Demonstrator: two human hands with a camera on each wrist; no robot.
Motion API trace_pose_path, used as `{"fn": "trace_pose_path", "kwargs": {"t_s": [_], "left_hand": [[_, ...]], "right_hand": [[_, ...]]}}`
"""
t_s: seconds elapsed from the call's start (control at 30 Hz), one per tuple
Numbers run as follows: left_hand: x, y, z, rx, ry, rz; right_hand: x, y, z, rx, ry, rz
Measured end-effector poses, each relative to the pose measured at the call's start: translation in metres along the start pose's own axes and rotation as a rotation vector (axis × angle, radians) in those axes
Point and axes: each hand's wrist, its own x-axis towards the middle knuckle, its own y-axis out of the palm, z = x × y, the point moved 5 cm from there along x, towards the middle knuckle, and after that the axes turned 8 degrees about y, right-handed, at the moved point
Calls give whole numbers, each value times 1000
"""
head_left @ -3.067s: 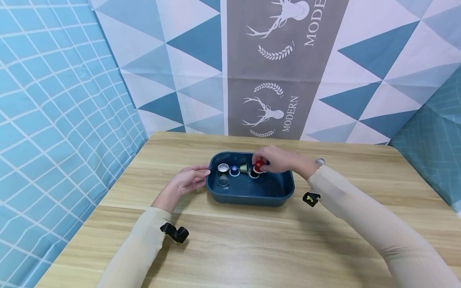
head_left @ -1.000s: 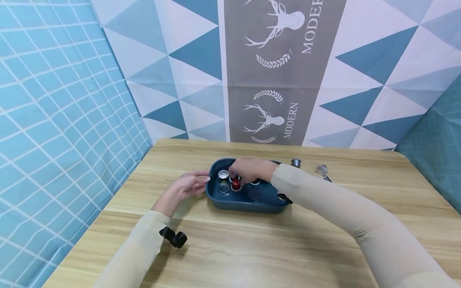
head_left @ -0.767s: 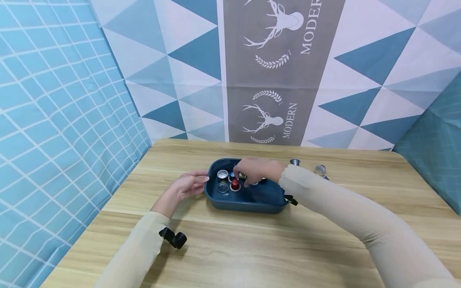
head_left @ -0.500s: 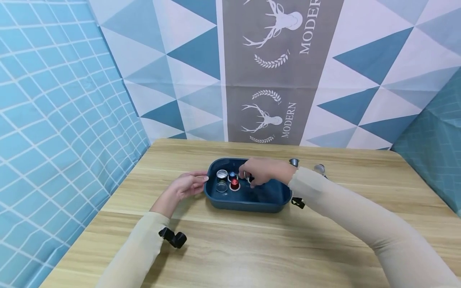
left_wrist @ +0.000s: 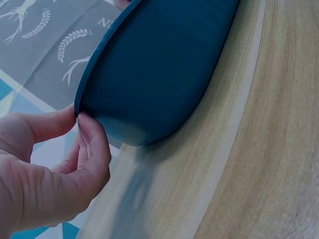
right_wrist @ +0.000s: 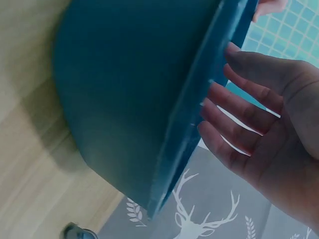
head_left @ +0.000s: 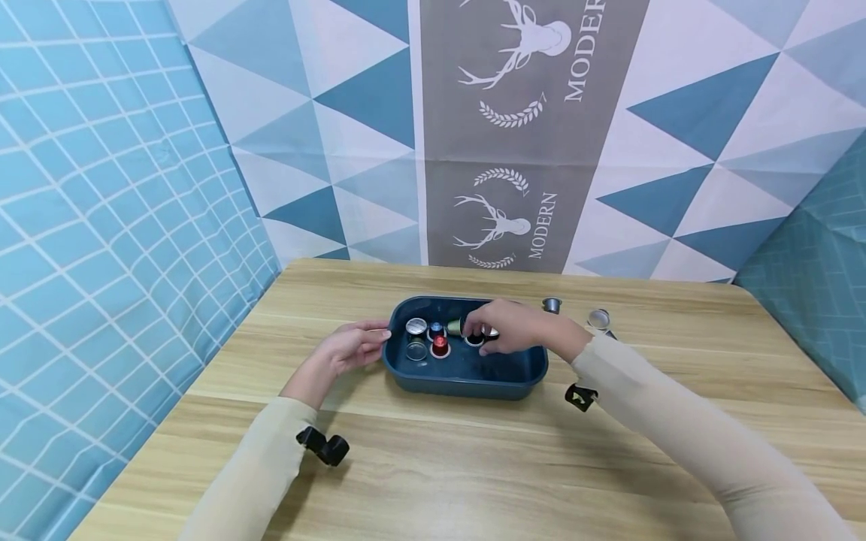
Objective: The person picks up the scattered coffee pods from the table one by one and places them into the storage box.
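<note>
A: What occupies the centre?
B: A dark-blue rounded plastic tray (head_left: 467, 379) on the light wood-grain tabletop (head_left: 473, 466), with small coffee capsules standing at its left end: a red capsule (head_left: 440, 345), a blue capsule (head_left: 437, 329), a silver capsule (head_left: 416, 327) and a clear capsule (head_left: 416, 349).

A: And the hands?
B: The right hand (head_left: 504, 327) hovers inside the tray over a dark capsule (head_left: 474, 340); the right wrist view shows its fingers (right_wrist: 239, 112) spread and holding nothing. The left hand (head_left: 352, 347) pinches the tray's left rim.

A: Which step is this?
B: Judged as arranging capsules in the tray. Two grey capsules (head_left: 552, 304) lie on the tabletop to the far right; the next move probably calls for reaching there.
</note>
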Motion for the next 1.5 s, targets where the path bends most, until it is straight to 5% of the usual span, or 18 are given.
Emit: {"fn": "trace_pose_path", "kwargs": {"t_s": [0.3,0.63,1.17,1.5], "left_hand": [[1,0,-1,5,-2,-3],[-1,2,0,2,2,19],[0,0,1,25,1,18],[1,-1,1,21,-8,12]], "right_hand": [[-15,5,-7,74,-18,-81],[-43,10,-24,103,13,-264],[-91,10,-63,163,164,-495],[-119,14,-105,111,276,-513]]}}
